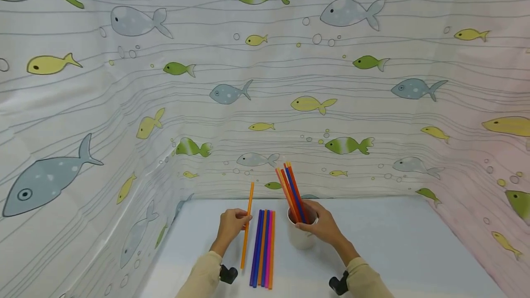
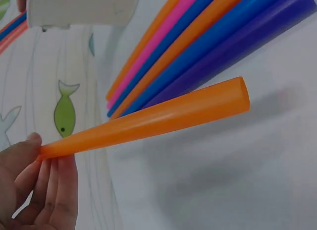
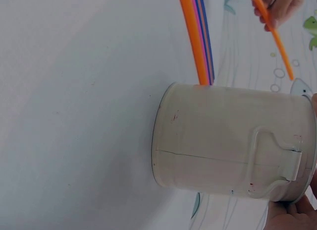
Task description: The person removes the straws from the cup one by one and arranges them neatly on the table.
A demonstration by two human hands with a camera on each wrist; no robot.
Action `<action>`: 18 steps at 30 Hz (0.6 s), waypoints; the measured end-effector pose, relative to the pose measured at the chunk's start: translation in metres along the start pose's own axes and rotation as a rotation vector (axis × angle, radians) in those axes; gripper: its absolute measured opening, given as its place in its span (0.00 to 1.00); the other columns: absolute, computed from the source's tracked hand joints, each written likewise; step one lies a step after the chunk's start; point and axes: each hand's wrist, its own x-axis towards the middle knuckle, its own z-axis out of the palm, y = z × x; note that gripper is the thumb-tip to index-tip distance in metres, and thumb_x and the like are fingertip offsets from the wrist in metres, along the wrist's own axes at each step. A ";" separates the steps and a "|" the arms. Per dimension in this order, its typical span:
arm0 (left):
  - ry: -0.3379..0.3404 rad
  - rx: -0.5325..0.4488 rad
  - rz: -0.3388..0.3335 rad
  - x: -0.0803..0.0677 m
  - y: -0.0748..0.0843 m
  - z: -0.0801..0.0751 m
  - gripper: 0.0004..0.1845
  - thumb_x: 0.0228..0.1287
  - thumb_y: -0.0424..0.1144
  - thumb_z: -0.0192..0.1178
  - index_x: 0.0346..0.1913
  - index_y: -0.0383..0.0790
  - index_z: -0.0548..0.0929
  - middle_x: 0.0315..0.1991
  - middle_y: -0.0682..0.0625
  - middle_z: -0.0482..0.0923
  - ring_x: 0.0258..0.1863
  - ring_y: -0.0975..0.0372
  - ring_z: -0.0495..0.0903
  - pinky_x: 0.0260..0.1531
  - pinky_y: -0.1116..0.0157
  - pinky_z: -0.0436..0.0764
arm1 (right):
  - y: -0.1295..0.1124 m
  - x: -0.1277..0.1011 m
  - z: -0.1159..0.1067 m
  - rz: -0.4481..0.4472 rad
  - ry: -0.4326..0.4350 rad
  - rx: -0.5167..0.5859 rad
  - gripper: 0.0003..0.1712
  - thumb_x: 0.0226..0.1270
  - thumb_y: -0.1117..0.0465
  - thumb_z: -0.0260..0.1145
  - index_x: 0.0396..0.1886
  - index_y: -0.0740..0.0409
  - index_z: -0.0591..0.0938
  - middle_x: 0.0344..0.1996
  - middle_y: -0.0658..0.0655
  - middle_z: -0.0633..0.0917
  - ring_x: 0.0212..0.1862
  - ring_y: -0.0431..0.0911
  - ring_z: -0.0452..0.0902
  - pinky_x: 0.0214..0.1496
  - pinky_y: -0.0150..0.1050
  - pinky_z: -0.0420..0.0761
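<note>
My left hand [image 1: 233, 225] pinches an orange straw [image 1: 244, 249] between thumb and fingers. In the left wrist view this straw [image 2: 158, 118] slants above the table, its near end free. To its right, a row of straws [image 1: 263, 248] in purple, blue, orange and pink lies side by side on the table. My right hand [image 1: 323, 225] grips the rim of an off-white can [image 1: 301, 239], which stands upright and holds a bunch of orange, red and blue straws [image 1: 291, 192]. In the right wrist view the can [image 3: 218, 136] shows a wire handle on its side; most of that hand is hidden.
The white table [image 1: 393, 238] stretches away to the right of the can. A curtain [image 1: 265, 68] printed with fish hangs behind the table and along both sides. Dark wrist cameras [image 1: 228, 274] sit at the cuffs of the beige sleeves [image 1: 203, 272].
</note>
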 end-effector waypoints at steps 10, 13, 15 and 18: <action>-0.063 0.009 -0.041 -0.012 -0.017 0.006 0.08 0.58 0.33 0.70 0.35 0.29 0.86 0.26 0.47 0.83 0.22 0.59 0.83 0.23 0.65 0.84 | 0.000 0.000 0.001 -0.002 -0.002 0.000 0.44 0.48 0.48 0.80 0.67 0.45 0.74 0.63 0.48 0.75 0.64 0.50 0.70 0.63 0.58 0.71; -0.077 0.022 -0.058 -0.012 -0.020 0.008 0.08 0.58 0.34 0.70 0.34 0.30 0.86 0.25 0.47 0.83 0.21 0.59 0.83 0.22 0.65 0.84 | -0.001 0.000 0.000 -0.011 0.001 -0.003 0.43 0.49 0.49 0.80 0.67 0.45 0.74 0.62 0.48 0.75 0.64 0.51 0.70 0.63 0.58 0.70; -0.083 0.032 -0.065 -0.013 -0.022 0.009 0.08 0.58 0.34 0.70 0.34 0.30 0.86 0.25 0.48 0.83 0.21 0.60 0.82 0.22 0.65 0.84 | -0.001 0.000 0.000 -0.015 0.000 -0.006 0.43 0.49 0.50 0.80 0.67 0.45 0.74 0.62 0.49 0.75 0.64 0.51 0.70 0.64 0.58 0.70; -0.086 0.031 -0.079 -0.014 -0.026 0.011 0.08 0.57 0.33 0.70 0.33 0.29 0.86 0.24 0.48 0.82 0.21 0.60 0.82 0.22 0.65 0.84 | -0.002 0.000 0.000 -0.014 -0.002 -0.008 0.43 0.49 0.49 0.80 0.67 0.45 0.74 0.63 0.49 0.75 0.64 0.51 0.69 0.64 0.59 0.69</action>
